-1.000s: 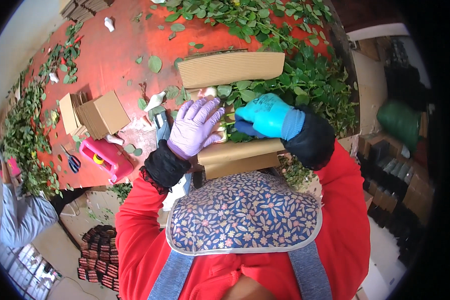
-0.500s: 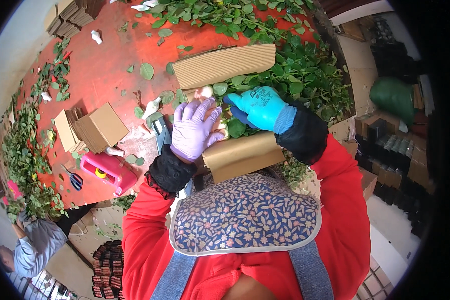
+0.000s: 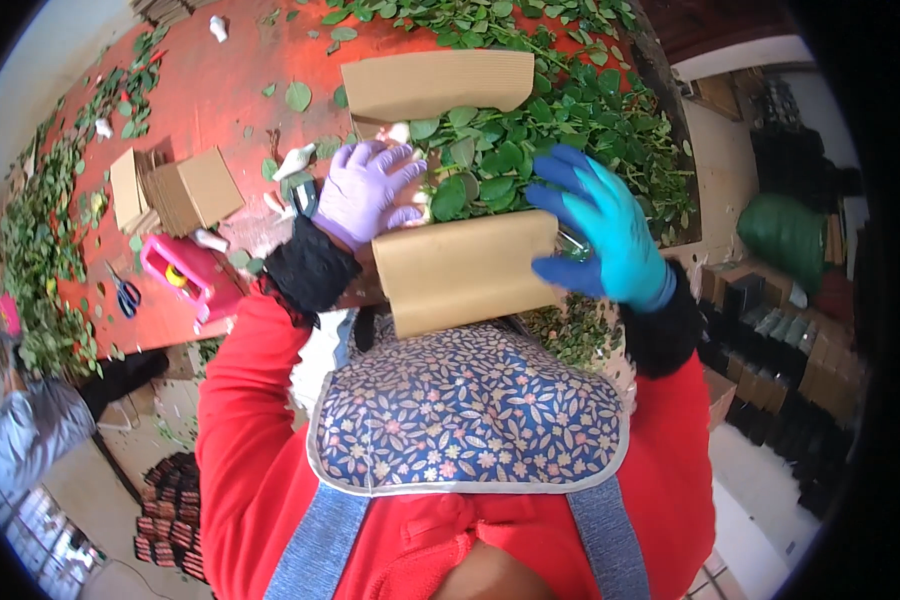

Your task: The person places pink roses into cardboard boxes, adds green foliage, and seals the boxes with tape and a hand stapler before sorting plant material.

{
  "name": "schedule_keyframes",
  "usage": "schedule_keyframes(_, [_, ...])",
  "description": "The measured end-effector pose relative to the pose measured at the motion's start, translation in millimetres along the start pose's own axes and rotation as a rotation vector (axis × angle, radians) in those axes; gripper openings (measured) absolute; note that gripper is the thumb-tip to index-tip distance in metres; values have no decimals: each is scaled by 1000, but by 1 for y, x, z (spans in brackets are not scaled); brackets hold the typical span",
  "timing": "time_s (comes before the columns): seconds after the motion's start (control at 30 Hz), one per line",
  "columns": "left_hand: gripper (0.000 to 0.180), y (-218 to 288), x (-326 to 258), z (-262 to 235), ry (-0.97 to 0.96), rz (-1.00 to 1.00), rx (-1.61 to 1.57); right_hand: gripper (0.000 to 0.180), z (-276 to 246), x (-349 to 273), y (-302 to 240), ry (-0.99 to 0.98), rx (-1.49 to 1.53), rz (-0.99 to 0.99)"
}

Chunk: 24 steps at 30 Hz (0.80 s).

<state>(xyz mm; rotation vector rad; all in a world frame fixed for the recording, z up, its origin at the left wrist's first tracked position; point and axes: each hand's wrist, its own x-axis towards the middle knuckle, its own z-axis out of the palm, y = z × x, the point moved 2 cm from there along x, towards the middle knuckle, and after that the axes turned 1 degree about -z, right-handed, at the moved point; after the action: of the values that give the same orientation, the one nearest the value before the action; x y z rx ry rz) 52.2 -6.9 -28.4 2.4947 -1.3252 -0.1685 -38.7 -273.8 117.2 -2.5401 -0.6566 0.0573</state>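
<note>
My left hand [image 3: 365, 192] curls into the leaves [image 3: 490, 160] just above the card [image 3: 465, 270]. My right hand [image 3: 600, 230] is spread at the card's right edge, seemingly touching it, gripping nothing.

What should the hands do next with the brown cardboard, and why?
Probably close the blue-gloved right hand on the cardboard. Its fingers are spread at the sheet's right edge, while the purple-gloved left hand rests on the leafy stems above it.
</note>
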Motion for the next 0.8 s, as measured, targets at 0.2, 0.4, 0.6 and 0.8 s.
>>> schedule_keyframes(0.2, [63, -52, -11, 17, -44, 10, -105, 46, 71, -52, -38, -210, -231, -76])
schedule_keyframes(0.4, [55, -74, -14, 19, -23, -14, -47, 23, 46, 9, -13, 150, -192, -37])
schedule_keyframes(0.6, [40, -71, -28, 17, 283, -16, -388, 31, 30, 95, 50, 352, -223, -6])
schedule_keyframes(0.8, [41, -28, -50, -64, 375, -74, -444, 24, 48, 102, 87, 381, -335, 27])
